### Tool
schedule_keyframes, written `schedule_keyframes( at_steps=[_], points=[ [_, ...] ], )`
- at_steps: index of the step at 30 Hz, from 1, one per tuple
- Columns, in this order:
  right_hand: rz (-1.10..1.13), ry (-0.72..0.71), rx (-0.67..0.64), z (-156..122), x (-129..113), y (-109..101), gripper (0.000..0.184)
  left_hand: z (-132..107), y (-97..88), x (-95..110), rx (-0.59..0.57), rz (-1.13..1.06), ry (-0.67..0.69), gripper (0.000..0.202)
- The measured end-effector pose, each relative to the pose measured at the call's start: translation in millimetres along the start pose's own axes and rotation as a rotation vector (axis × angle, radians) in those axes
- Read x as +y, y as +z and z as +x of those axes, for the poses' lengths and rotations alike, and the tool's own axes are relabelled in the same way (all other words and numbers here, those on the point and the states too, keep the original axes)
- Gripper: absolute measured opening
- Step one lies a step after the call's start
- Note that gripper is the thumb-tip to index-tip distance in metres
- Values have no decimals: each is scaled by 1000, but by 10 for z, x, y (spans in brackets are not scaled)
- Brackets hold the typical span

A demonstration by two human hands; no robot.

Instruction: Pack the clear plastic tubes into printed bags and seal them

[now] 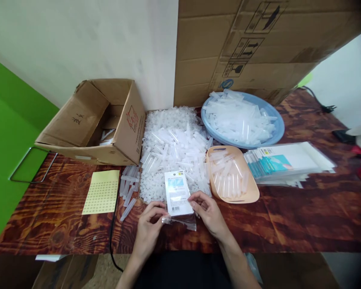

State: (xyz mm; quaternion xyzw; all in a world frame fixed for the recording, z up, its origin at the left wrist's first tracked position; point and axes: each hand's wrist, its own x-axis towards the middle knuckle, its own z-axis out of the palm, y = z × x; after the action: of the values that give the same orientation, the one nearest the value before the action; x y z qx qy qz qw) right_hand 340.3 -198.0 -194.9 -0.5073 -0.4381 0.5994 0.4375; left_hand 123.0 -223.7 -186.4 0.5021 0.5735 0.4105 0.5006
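Note:
A clear plastic packaging bag (178,192) with a white and blue printed card inside lies between my hands, its barcode end toward me. My left hand (150,224) pinches the bag's near left corner, where the clear film is crumpled. On the other side my right hand (209,212) grips the right edge of the bag with thumb and fingers. Beneath and beyond the bag spreads a big heap of small translucent plastic tubes and caps (174,148). To the right of my right hand stands a peach plastic basket (252,192) holding several translucent tubes.
A blue basin (279,128) full of tubes stands at the back right. Stacked packaging bags (303,158) lie right of the basket. On the left are an open cardboard box (108,154), a yellow sticker sheet (102,190), loose tubes (128,209) and a black cable (112,228).

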Motion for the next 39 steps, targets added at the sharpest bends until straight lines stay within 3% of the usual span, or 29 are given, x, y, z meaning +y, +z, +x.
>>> schedule_keyframes(
  at_steps=[4,8,10,14,18,22,27,39],
  points=[
    [18,43,-28,-122,39,-117,18,-69,88,-79,31,-83,-102,16],
    [-50,-24,-25,-300,13,-335,13,-96,123,-169,40,-122,-138,19],
    [-120,-51,-83,-365,-8,-376,15,-95,126,-200,31,-114,-138,19],
    [-252,-165,-156,-344,14,-254,23,-89,121,-237,4,-79,-126,18],
    [-234,-259,-38,-226,125,-114,3,-99,102,-239,-8,-74,-105,17],
    [-126,-97,22,-219,202,-74,14,-135,88,-215,-44,-81,-120,18],
    [-21,81,92,-318,234,11,22,-199,110,-190,-31,-210,-268,27],
    [-40,116,217,-391,286,144,32,-254,152,-203,13,-182,-282,29]
  ],
)
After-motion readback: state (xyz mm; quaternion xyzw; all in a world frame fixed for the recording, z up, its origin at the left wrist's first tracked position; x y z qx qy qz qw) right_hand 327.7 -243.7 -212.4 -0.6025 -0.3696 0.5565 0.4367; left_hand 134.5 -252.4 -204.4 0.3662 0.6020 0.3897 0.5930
